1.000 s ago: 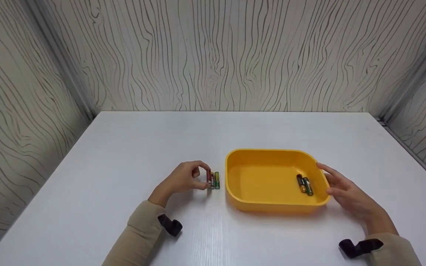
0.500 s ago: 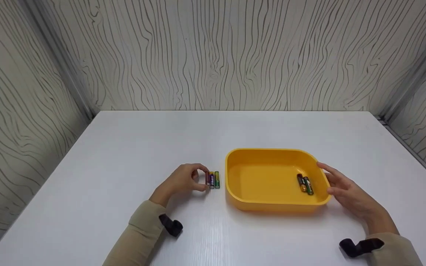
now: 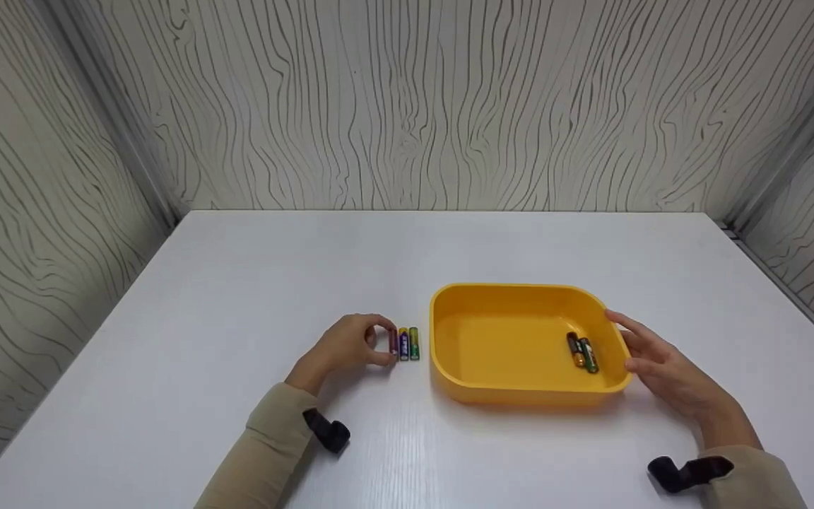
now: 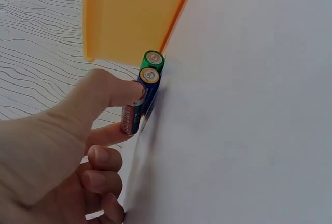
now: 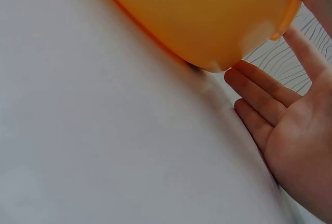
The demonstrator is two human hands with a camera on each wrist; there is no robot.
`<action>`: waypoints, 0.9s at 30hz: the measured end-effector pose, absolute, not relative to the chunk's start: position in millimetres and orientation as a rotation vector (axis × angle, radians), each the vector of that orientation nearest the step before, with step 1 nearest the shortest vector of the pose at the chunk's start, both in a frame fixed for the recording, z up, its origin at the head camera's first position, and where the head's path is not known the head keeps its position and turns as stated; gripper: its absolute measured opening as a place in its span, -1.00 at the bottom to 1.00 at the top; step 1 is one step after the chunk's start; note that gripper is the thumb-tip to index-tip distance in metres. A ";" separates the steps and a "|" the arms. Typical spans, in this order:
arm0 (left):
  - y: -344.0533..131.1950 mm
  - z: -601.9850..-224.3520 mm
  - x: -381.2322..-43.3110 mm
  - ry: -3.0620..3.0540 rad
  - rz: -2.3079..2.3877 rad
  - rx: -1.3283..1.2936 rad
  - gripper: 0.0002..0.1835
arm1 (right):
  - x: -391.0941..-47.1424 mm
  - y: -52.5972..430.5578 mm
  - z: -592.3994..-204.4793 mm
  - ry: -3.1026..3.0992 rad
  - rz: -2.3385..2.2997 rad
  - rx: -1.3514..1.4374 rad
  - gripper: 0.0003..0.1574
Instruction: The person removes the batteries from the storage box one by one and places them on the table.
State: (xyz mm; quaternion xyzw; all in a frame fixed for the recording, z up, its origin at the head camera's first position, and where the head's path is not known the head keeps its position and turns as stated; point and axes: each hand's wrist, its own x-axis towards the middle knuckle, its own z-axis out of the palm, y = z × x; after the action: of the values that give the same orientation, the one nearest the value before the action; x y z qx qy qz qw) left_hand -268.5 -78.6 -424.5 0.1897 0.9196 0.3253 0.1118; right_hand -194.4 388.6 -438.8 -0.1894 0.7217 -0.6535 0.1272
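From here I see the left hand (image 3: pixel 345 345) pinch a maroon battery (image 3: pixel 393 344) by its ends, likely leaving its sides free beside the purple battery (image 3: pixel 403 345), left of the yellow bin (image 3: pixel 520 397). The right hand (image 3: pixel 668 364), fingers relaxed, touches the bin's right end, probably steadying it.

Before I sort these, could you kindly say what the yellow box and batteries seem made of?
The yellow box is probably moulded plastic, smooth with a soft sheen, judging by its seamless rounded corners. The batteries look metal, with silvery ends showing; their coloured wraps' material is unclear.
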 end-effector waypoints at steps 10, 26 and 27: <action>-77.7 -423.6 -266.5 2.711 0.931 0.529 -0.48 | -194.8 387.5 -438.6 2.120 -1.880 -0.530 -0.17; -75.9 -418.9 -265.9 2.673 0.966 0.483 -0.43 | -193.6 388.2 -438.2 2.127 -1.874 -0.485 -0.17; -75.6 -418.2 -266.3 2.670 0.969 0.486 -0.43 | -193.5 388.5 -438.1 2.125 -1.875 -0.491 -0.17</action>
State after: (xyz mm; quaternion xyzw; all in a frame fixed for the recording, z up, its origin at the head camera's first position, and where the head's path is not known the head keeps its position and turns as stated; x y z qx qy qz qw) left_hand -266.3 -75.6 -418.2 0.1674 0.9187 0.3335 0.1293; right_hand -193.5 388.5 -438.1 -0.1690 0.7324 -0.6462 0.1322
